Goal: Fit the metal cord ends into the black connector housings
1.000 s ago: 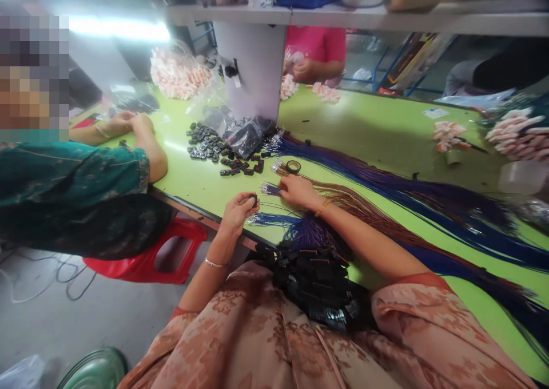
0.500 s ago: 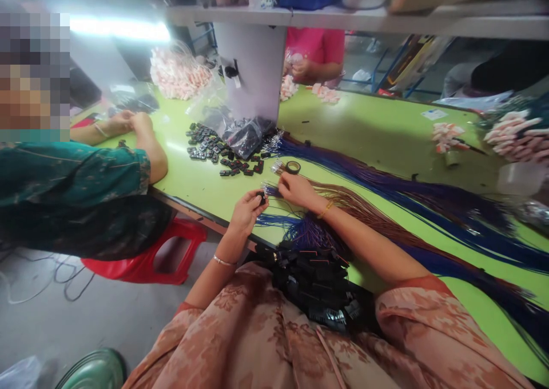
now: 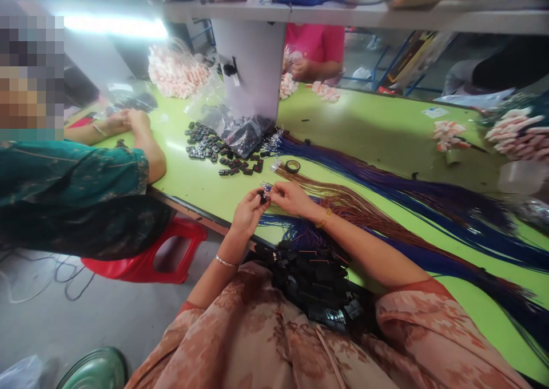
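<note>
My left hand is closed around a small black connector housing, held up over the table's front edge. The fingertips of my right hand are pinched together right beside that housing, on what looks like a thin wire, mostly hidden by the fingers. Under my right wrist runs a bundle of brown wires, and below my hands lie loose blue wires with bare metal ends. A heap of black housings rests in my lap. Just beyond my right hand sits a roll of tape.
Small black connectors lie scattered by a plastic bag on the green table. Long blue and purple wires stretch right. A co-worker's arm is at left, above a red stool. A shelf spans overhead.
My right hand has moved left and slightly down from the wire ends to the black housing. My left hand stays almost in place, still holding the housing.
</note>
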Available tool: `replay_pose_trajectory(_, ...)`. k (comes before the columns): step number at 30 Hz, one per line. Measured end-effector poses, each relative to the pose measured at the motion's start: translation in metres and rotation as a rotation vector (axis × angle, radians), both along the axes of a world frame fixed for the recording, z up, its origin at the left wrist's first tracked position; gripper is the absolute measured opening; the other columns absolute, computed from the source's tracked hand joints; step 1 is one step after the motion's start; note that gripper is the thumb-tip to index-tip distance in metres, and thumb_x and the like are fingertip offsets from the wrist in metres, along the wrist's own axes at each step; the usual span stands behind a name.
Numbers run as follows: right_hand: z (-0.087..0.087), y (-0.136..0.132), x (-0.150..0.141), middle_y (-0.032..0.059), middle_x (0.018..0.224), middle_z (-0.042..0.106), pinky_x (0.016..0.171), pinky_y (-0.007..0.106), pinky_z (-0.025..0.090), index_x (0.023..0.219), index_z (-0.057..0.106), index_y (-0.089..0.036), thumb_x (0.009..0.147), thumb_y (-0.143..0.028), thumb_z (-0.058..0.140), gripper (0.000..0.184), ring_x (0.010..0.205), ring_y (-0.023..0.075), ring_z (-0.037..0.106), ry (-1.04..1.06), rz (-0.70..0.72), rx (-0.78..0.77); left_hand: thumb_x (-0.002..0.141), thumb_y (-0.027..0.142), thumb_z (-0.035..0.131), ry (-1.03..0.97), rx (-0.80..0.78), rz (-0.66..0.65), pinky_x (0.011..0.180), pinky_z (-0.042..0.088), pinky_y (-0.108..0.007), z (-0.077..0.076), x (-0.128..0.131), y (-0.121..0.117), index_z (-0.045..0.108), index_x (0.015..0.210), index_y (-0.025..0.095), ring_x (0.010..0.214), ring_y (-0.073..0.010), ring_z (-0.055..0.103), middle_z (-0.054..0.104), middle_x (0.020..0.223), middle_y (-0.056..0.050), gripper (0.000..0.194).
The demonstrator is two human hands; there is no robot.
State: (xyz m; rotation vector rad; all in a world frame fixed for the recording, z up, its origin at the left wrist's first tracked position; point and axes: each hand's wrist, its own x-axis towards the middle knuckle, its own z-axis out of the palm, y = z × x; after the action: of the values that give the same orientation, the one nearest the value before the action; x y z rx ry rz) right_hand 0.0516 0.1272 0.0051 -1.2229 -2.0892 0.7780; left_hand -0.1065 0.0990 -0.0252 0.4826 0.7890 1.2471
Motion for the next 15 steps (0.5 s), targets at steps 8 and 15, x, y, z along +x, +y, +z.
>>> replay_pose_trajectory(8, -0.0025, -0.0035, 0.0002, -0.0046, 0.054, 0.045, 0.052, 0.023, 0.022, 0.060, 0.051, -0.016, 0.082, -0.034, 0.050, 0.028, 0.052, 0.0080, 0.034, -0.030, 0.017, -0.009, 0.076, 0.013, 0.065, 0.018, 0.023, -0.024, 0.095, 0.046, -0.033, -0.0022, 0.0004, -0.0004, 0.064, 0.096, 0.013, 0.085, -0.0123, 0.062, 0.067, 0.090, -0.006, 0.020)
replay_pose_trajectory(15, -0.0082, -0.0011, -0.0015, -0.0050, 0.053, 0.042, 0.052, 0.023, 0.022, 0.059, 0.048, -0.017, 0.082, -0.034, 0.049, 0.028, 0.052, 0.0082, 0.033, -0.003, 0.031, -0.023, 0.072, 0.018, 0.071, 0.070, 0.055, -0.011, 0.094, 0.047, -0.033, -0.0062, 0.0011, -0.0019, 0.065, 0.095, 0.015, 0.086, -0.0127, 0.063, 0.068, 0.091, -0.004, 0.024)
